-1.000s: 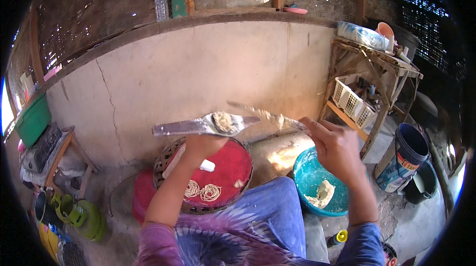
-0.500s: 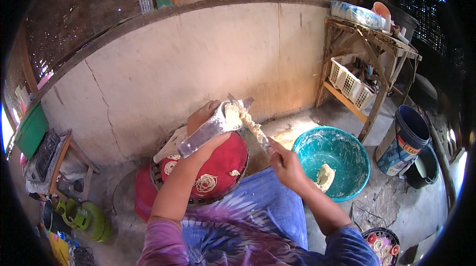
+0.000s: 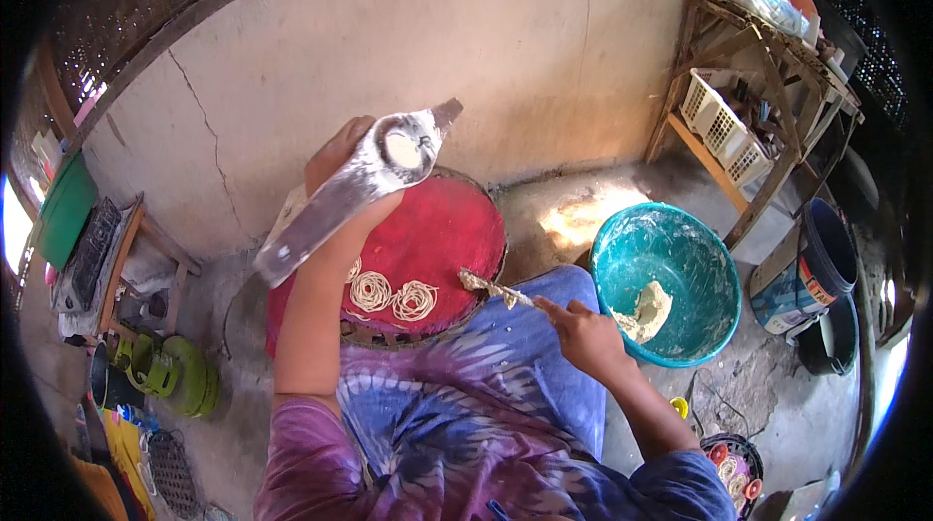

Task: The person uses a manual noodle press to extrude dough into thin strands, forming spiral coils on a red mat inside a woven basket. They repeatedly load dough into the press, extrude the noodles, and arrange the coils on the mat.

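Note:
My left hand (image 3: 335,154) is closed round a dough press (image 3: 335,200), a long flat bar with a round, flour-whitened opening that has pale dough in it. It is held up and tilted above a red round tray (image 3: 447,229). Coiled dough strands (image 3: 415,300) lie along the tray's near edge. Closed on a knife's handle, my right hand (image 3: 586,338) is over my lap, beside the basin. Soft dough clings to the knife blade (image 3: 498,288), whose tip reaches over the tray's right edge. A teal basin (image 3: 705,259) at right holds a dough lump (image 3: 649,310).
A wooden rack (image 3: 768,84) with a white plastic basket (image 3: 714,118) stands at the back right. Buckets (image 3: 826,249) are at far right. At left are a green gas cylinder (image 3: 185,375) and a low wooden stand (image 3: 146,259). A pale wall (image 3: 389,35) rises behind the tray.
The dough press has moved up and left, away from the knife. The knife has come down from the press opening to the tray's right edge, with less dough on it. The view has shifted.

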Demonstrator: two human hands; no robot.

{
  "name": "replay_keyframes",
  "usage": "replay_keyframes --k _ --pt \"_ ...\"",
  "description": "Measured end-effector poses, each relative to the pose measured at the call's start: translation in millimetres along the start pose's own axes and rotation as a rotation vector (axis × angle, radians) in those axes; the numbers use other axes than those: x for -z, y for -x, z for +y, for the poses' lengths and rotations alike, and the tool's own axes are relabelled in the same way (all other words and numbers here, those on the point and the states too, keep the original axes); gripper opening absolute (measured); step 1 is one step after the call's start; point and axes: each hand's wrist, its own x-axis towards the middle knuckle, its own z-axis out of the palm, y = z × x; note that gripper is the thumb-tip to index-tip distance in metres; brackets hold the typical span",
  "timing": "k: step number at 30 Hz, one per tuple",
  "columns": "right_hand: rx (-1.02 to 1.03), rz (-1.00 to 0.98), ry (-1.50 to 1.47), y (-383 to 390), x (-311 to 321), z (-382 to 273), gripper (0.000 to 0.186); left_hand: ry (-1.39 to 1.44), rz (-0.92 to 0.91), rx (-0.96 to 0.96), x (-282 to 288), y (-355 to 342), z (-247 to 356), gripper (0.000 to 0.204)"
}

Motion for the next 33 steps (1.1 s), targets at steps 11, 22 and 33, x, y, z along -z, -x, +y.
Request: replay_keyframes --k 11,22,33 --pt "-0.645 -0.145 0.378 34 -14 141 0.035 0.594 0.244 -0.017 96 37 -59 0.035" --pt "-0.22 -0.922 -2.18 23 -45 -45 0.1 1.888 0.017 0.99 -48 116 27 0.032" --pt "0.171 0.103 -1.164 -2 36 -50 0.087 0.884 -0.671 0.562 17 157 25 0.044"
